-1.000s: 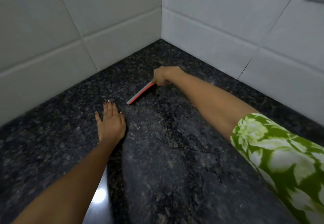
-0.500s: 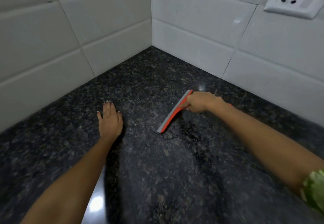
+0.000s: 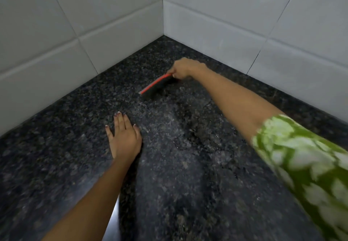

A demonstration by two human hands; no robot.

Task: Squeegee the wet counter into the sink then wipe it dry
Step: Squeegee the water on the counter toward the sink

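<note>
The right hand (image 3: 183,69) is closed around the handle end of the red squeegee (image 3: 157,86), whose blade rests on the dark speckled counter (image 3: 56,165) near the tiled corner (wet streaks glisten just in front of it). The left hand (image 3: 125,137) lies flat and spread on the counter, holding nothing, well apart from the squeegee

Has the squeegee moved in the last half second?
Yes. The squeegee in the right hand has gone back toward the wall corner, away from the resting left hand.
</note>
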